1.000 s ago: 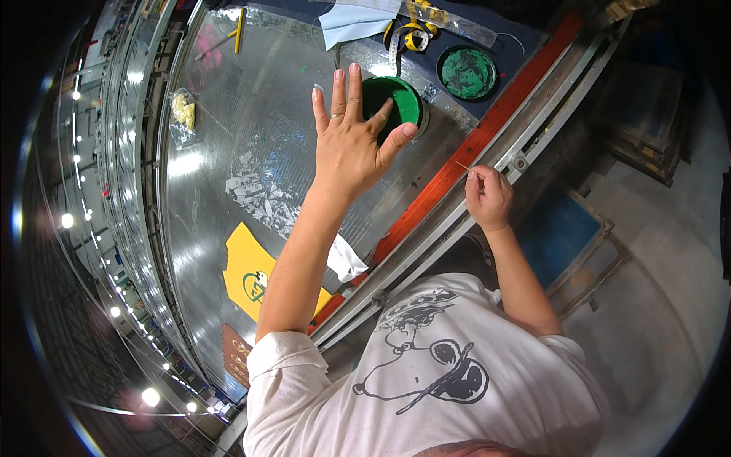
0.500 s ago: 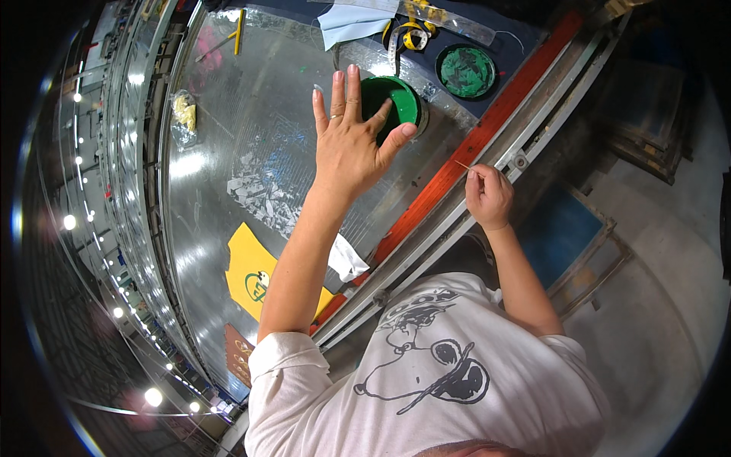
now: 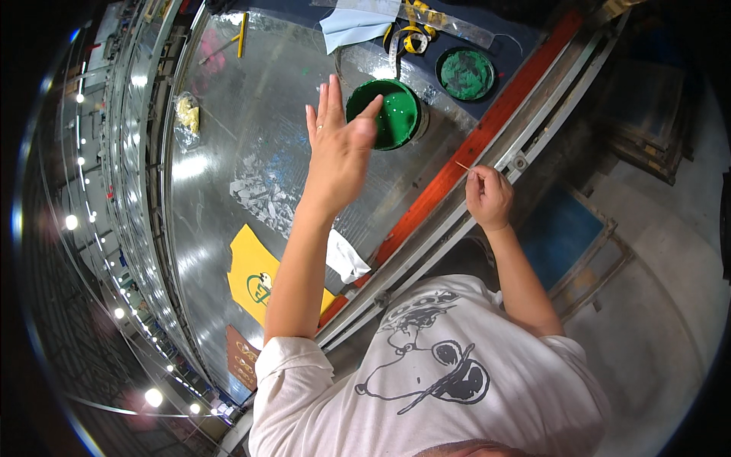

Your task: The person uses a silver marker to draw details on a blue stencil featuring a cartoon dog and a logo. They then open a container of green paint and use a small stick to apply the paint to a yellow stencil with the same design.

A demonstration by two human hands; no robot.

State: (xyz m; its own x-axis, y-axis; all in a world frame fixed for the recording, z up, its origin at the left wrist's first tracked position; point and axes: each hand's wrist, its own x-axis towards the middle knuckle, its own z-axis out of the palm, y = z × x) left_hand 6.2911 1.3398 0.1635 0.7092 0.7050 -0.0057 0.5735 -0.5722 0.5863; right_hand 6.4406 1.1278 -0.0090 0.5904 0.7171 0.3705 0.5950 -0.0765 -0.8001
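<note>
My left hand [image 3: 337, 152] is raised over the metal table, fingers stretched out and holding nothing. Its thumb and index finger overlap the left rim of a round tub of green paint [image 3: 400, 118] from this angle; whether they touch it cannot be told. My right hand [image 3: 488, 196] is closed in a pinch on a thin, light-coloured stick [image 3: 461, 164], near the table's red edge strip. Beyond the tub, to the right, lies a round lid smeared with green paint [image 3: 466, 74].
A yellow printed fabric piece [image 3: 251, 266], a white cloth [image 3: 348, 257] and a brown printed piece [image 3: 242, 358] lie on the metal table [image 3: 221, 145]. At the far side are light blue paper [image 3: 356, 27] and a yellow tape measure [image 3: 415, 39]. Framed screens [image 3: 563, 244] stand right of the rail.
My left hand has shifted slightly left and turned, its fingers drawn closer together, showing more of the green paint in the tub. My right hand has stayed in place.
</note>
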